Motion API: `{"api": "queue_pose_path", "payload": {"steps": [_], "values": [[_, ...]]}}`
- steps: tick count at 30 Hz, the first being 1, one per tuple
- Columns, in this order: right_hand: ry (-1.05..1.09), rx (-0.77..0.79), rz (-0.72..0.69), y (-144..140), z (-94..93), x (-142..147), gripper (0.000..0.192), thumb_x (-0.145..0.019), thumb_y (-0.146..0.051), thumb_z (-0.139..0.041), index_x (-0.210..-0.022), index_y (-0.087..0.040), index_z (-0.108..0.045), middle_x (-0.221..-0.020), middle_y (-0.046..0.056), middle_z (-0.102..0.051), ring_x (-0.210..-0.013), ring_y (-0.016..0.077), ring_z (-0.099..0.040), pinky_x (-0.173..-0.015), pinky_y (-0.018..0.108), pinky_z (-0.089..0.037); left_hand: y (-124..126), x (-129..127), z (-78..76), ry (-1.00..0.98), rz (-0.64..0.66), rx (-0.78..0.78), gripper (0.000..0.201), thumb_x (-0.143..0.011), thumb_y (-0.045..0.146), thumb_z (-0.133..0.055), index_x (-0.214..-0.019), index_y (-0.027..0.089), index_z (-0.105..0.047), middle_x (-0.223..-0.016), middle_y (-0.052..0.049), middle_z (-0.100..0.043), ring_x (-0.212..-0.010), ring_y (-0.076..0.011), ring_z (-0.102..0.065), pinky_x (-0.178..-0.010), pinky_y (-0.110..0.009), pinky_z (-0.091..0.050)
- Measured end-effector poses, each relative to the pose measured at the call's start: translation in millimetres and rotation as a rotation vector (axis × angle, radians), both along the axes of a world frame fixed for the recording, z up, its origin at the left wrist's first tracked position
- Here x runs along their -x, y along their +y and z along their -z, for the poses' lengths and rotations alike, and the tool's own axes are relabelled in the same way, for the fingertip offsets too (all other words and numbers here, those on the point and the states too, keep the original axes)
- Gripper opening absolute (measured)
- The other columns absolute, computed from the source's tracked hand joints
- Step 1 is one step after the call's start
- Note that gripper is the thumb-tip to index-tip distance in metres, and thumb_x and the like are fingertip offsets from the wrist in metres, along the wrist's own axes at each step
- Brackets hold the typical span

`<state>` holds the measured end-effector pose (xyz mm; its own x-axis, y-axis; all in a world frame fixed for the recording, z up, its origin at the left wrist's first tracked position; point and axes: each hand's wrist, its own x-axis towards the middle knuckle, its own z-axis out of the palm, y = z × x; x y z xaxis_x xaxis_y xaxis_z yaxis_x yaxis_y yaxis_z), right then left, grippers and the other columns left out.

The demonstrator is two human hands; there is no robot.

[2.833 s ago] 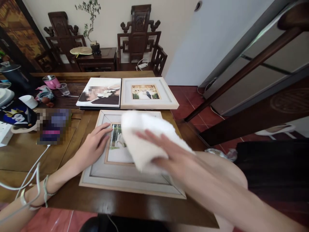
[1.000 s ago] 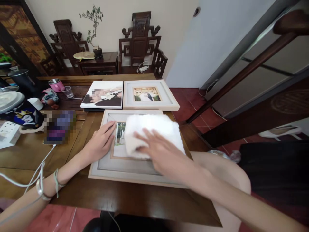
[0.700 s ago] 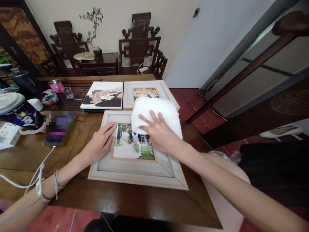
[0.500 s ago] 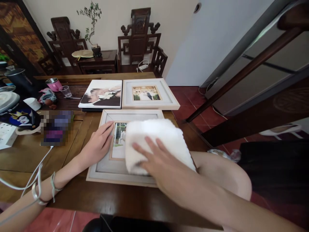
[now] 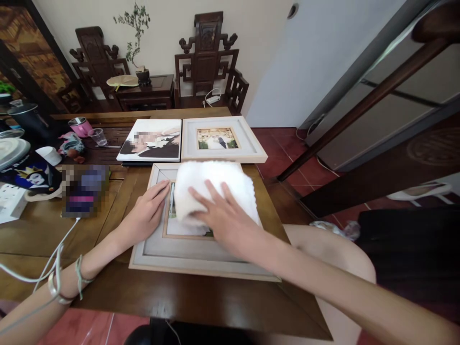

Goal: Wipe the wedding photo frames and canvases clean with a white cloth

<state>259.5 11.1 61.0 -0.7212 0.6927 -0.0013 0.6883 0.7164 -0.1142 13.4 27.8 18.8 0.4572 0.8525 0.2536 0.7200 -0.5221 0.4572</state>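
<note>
My right hand (image 5: 224, 211) presses a folded white towel (image 5: 215, 175) onto a picture frame, fingers spread over the top; its thumb side is partly hidden by the cloth. Pale wood edges the frame (image 5: 201, 274) on the table in front of me, around a grey mount and a photo (image 5: 187, 231) mostly covered by the towel. At the frame's left side lies my left hand (image 5: 149, 211), fingers stretched out and resting flat beside the photo's edge, holding nothing.
Behind lie a second framed photo (image 5: 247, 139) and a white-edged photo panel (image 5: 153, 139). A phone (image 5: 86, 191) with a white cable (image 5: 59, 239), a dark bucket-like cup (image 5: 30, 172) and a pink mug (image 5: 80, 126) stand left. A pale stool (image 5: 334, 258) is at the right.
My right hand has slid the towel up and to the left over the frame, uncovering the frame's lower right part. My left hand has stayed in place.
</note>
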Motion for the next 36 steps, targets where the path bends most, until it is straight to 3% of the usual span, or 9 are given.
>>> {"api": "queue_pose_path", "payload": {"steps": [3, 7, 15, 17, 21, 25, 27, 30, 36], "values": [[-0.024, -0.188, 0.081, 39.2, 3.5, 0.1, 0.070, -0.073, 0.014, -0.045, -0.134, -0.019, -0.058, -0.160, 0.013, -0.024, -0.143, 0.0474, -0.008, -0.110, 0.074, -0.017, 0.7, -0.4, -1.3, 0.011, 0.002, 0.006, 0.048, -0.100, 0.024, -0.032, -0.147, 0.019, -0.041, -0.152, -0.013, -0.040, -0.143, -0.0267, -0.035, -0.117, -0.051, -0.030], [-0.118, -0.165, 0.097, 54.9, 1.8, 14.4, 0.070, -0.072, 0.013, -0.049, -0.132, -0.021, -0.060, -0.160, 0.009, -0.026, -0.142, 0.0508, -0.013, -0.107, 0.076, -0.024, 0.5, -1.3, -2.1, 0.006, -0.022, 0.026, 0.048, -0.100, 0.025, -0.033, -0.146, 0.017, -0.041, -0.152, -0.014, -0.041, -0.143, -0.0272, -0.035, -0.117, -0.051, -0.030], [-0.107, 0.217, -0.116, -44.3, -10.9, 17.9, 0.048, -0.069, -0.013, -0.076, -0.116, -0.019, -0.072, -0.157, 0.015, -0.030, -0.134, 0.0606, -0.022, -0.100, 0.080, -0.030, -4.9, -3.3, -1.4, -0.042, -0.053, 0.044, 0.047, -0.100, 0.022, -0.033, -0.147, 0.020, -0.038, -0.152, -0.012, -0.041, -0.142, -0.0243, -0.036, -0.117, -0.050, -0.030], [0.033, 0.224, -0.217, -70.9, -2.5, 9.1, 0.021, -0.084, -0.023, -0.067, -0.102, -0.024, -0.076, -0.157, 0.008, -0.033, -0.134, 0.0566, -0.029, -0.098, 0.078, -0.035, -5.6, -3.6, -2.8, -0.054, -0.053, 0.043, 0.047, -0.100, 0.022, -0.032, -0.147, 0.021, -0.038, -0.152, -0.012, -0.041, -0.143, -0.0244, -0.035, -0.117, -0.050, -0.030], [0.175, 0.241, -0.297, -97.6, 12.1, 8.6, 0.023, -0.094, -0.026, -0.055, -0.096, -0.031, -0.077, -0.155, -0.001, -0.038, -0.136, 0.0503, -0.034, -0.100, 0.075, -0.037, -5.3, -2.3, -5.5, -0.068, -0.029, 0.064, 0.046, -0.101, 0.025, -0.031, -0.146, 0.021, -0.039, -0.152, -0.011, -0.041, -0.143, -0.0240, -0.034, -0.118, -0.050, -0.029], [0.092, 0.342, -0.296, -75.4, -4.3, 18.7, 0.018, -0.086, -0.021, -0.063, -0.097, -0.023, -0.077, -0.155, 0.006, -0.037, -0.136, 0.0547, -0.026, -0.101, 0.079, -0.030, -5.3, -1.2, -6.9, -0.115, -0.029, 0.091, 0.046, -0.102, 0.027, -0.030, -0.146, 0.021, -0.038, -0.152, -0.011, -0.043, -0.142, -0.0235, -0.036, -0.117, -0.048, -0.030], [0.016, 0.366, -0.223, -51.1, -13.8, 19.8, 0.039, -0.075, -0.010, -0.070, -0.111, -0.023, -0.074, -0.157, 0.009, -0.032, -0.139, 0.0545, -0.018, -0.104, 0.078, -0.026, -6.2, -2.2, -7.4, -0.127, -0.055, 0.079, 0.046, -0.102, 0.028, -0.029, -0.146, 0.020, -0.037, -0.151, -0.012, -0.043, -0.142, -0.0230, -0.037, -0.118, -0.046, -0.029], [-0.093, 0.224, -0.003, -9.9, -13.1, 21.7, 0.066, -0.072, 0.006, -0.061, -0.131, -0.025, -0.062, -0.161, 0.009, -0.023, -0.142, 0.0520, -0.012, -0.108, 0.075, -0.023, -7.2, -4.7, -8.3, -0.120, -0.094, 0.046, 0.047, -0.102, 0.031, -0.029, -0.148, 0.018, -0.033, -0.154, -0.012, -0.038, -0.144, -0.0223, -0.033, -0.120, -0.044, -0.026], [-0.034, -0.054, -0.008, 27.4, -2.8, 50.7, 0.047, -0.087, 0.000, -0.044, -0.127, -0.014, -0.064, -0.161, 0.010, -0.023, -0.142, 0.0536, -0.008, -0.106, 0.079, -0.019, -3.2, -2.7, -8.4, -0.198, -0.200, -0.042, 0.052, -0.102, 0.037, -0.031, -0.149, 0.015, -0.027, -0.154, -0.016, -0.036, -0.143, -0.0246, -0.033, -0.119, -0.046, -0.025]]}}
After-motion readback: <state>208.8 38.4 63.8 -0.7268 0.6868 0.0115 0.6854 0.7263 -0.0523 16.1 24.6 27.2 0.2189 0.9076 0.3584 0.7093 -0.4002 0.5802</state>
